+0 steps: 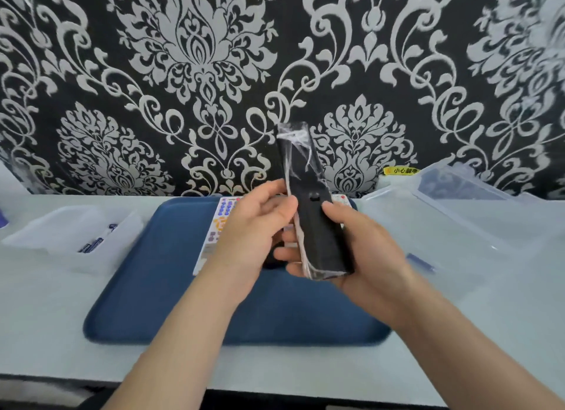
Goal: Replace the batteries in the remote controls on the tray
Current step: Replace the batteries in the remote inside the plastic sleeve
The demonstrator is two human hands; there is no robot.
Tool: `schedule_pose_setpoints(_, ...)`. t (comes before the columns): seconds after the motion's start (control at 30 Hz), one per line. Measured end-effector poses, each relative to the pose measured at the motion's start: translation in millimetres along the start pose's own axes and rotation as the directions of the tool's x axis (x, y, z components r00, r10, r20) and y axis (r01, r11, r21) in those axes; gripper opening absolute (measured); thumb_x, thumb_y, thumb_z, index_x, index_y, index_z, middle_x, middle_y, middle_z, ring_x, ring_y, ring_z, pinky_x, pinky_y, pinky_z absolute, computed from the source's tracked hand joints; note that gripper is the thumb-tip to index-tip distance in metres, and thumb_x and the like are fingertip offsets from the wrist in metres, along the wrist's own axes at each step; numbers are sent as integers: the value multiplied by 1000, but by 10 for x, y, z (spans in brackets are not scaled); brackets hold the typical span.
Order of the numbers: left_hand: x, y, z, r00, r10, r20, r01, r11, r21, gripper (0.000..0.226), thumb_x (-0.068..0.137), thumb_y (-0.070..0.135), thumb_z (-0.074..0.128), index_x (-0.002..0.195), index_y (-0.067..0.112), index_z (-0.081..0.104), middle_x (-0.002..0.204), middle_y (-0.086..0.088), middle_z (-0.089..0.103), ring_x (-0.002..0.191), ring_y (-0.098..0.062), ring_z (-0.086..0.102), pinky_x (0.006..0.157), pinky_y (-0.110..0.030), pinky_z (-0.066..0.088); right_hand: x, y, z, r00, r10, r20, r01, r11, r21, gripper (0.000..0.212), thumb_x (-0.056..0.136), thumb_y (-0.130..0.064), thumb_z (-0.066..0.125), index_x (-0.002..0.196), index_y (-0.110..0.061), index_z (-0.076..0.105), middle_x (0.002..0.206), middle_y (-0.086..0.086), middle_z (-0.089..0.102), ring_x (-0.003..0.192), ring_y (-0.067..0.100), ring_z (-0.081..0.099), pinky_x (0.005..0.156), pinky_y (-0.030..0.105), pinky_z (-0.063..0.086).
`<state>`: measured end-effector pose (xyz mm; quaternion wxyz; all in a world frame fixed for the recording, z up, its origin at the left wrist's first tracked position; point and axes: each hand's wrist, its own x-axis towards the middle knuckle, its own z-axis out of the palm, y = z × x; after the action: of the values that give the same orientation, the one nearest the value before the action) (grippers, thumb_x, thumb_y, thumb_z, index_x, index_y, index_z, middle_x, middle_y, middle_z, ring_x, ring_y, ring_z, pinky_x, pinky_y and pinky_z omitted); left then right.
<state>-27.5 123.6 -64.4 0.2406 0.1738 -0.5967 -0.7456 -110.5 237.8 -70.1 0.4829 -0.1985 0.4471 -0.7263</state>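
While your right hand [367, 250] is gripping the lower half of the black remote [318, 226], thumb lying on its back and fingers wrapping round from underneath, you are holding it raised, its far end leaning slightly to the left. Its plain back is facing you. A clear plastic wrap [293, 137] is clinging around it, bunching in white creases at the far end.

Your left hand [256, 229], just beside the right, is pinching the loose edge of that wrap between thumb and curled fingers along the remote's left side. Both hands are hovering above the blue tray [159, 287], which is lying on the pale table [46, 318] directly beneath them.

Beyond your left hand a white remote [217, 226] with coloured buttons is lying face up on the tray, partly hidden by your wrist. Just past your right thumb the white tip of another remote [340, 198] is peeking out at the tray's far edge; I cannot tell more of it.

Well to the left of your left hand a clear bin [61, 241] is sitting on the table with blue batteries [91, 244] lying in it. To the right of your right wrist a single blue battery [421, 263] is lying; whether on the table or inside the clear container [458, 214] there, I cannot tell. Beyond your right hand a yellow label [400, 170] is showing against the black-and-silver patterned wall [198, 58].
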Motion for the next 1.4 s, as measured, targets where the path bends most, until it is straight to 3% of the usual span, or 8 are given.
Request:
schedule_pose_setpoints(0.17,-6,-102,132,911,389,-137,-235,764,601,40,83,11,69,115,30,54,104,17,59,88,-4,55,78,-22,46,-21,-2,-117,994,-33,-100,32,999,-6,33,101,-25,40,112,0,60,79,17,71,59,27,65,57,35,55)
schedule_pose_setpoints(0.27,-85,-85,189,819,562,112,-411,441,798,34,78,9,72,100,27,53,89,22,51,79,5,47,75,-11,38,-12,40,-117,983,-111,-146,100,992,-83,31,103,-34,44,111,-11,63,82,11,70,63,21,65,55,31,52)
schedule_pose_setpoints(0.4,-101,-112,185,775,584,242,-461,259,849,30,78,13,72,100,21,54,90,18,51,81,3,43,74,-13,38,20,132,-132,953,-241,-185,172,930,-326,39,102,-48,39,105,-23,68,95,4,68,84,17,63,67,33,48)
schedule_pose_setpoints(0.67,-115,-60,194,845,514,145,-390,409,825,29,79,15,73,97,25,53,88,15,58,76,4,48,69,-10,36,-48,138,-50,921,-365,-137,258,834,-487,36,106,-33,35,102,-4,56,72,-9,57,61,0,54,54,11,46)
schedule_pose_setpoints(0.93,-109,-36,174,878,463,120,-382,528,758,24,79,15,71,94,26,56,82,11,57,76,-2,51,70,-11,38,-75,117,5,931,-347,-116,251,836,-488,35,106,-32,35,99,-2,50,55,-11,54,48,7,50,44,21,44)
schedule_pose_setpoints(1.13,-135,52,172,925,340,169,-371,718,589,25,76,19,72,96,33,67,76,9,47,67,-17,53,65,-42,55,-51,129,-28,945,-289,-151,216,903,-373,34,106,-33,36,108,-8,57,74,9,64,60,21,59,49,29,48)
schedule_pose_setpoints(1.27,-128,121,168,934,357,-12,-317,843,434,27,75,-2,76,80,24,71,86,-2,69,75,-18,66,67,-26,56,1,110,-54,943,-251,-219,189,945,-268,32,106,-36,38,105,-13,60,75,17,68,61,32,59,58,40,49)
schedule_pose_setpoints(1.4,-92,223,-112,947,320,-4,-259,774,578,23,75,2,77,74,24,73,77,11,73,73,-4,66,71,-17,53,28,63,-124,928,-243,-281,175,953,-246,29,105,-38,40,102,-18,61,78,14,71,58,28,61,56,36,52)
